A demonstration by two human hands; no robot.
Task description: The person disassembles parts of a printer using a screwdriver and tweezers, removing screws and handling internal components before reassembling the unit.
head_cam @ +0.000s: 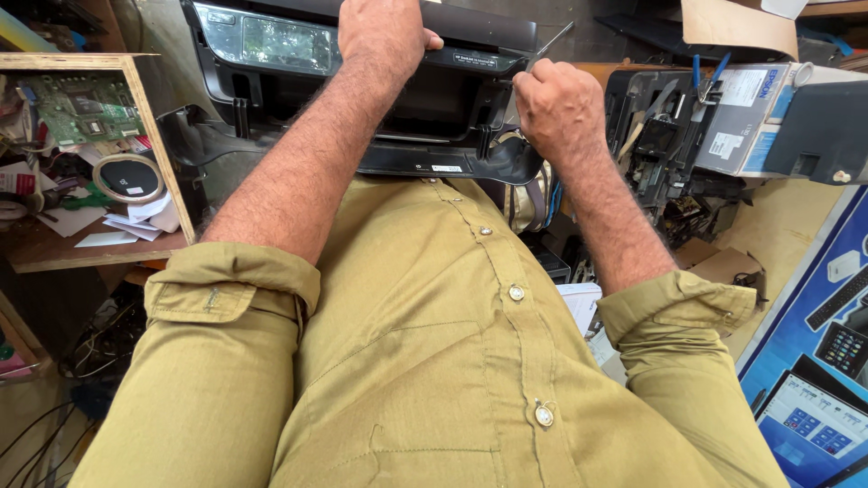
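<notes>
Head view, looking down over an olive button shirt point(434, 361) w/ rolled sleeves. Top centre: black printer point(362, 54), front edge resting against the person's lap area. Left hand point(380, 32) lies palm-down on the printer's top panel, fingers curled over it, thumb out to the right; fingertips run off the upper frame edge, so their spread cannot be told. Right hand point(561, 108), upper right of centre, is fisted tight around a thin screwdriver point(547, 45); shaft slants up-right, tip area near the printer's right front corner. Exact contact pt. hidden by the fist.

Surroundings: upper left, wooden shelf point(154, 126) w/ green circuit board point(81, 104), tape roll point(127, 176), loose papers. Upper right, a second dismantled black machine point(660, 136), a boxed unit w/ white label point(750, 117) beside it, cardboard sheet point(737, 23) above. Lower right, blue printed box point(814, 361), cut off by the frame edge. Lower left, tangle of cables point(90, 348) on the floor, dim and hard to make out. Forearms block much of the printer's front; its tray interior is in shadow.
</notes>
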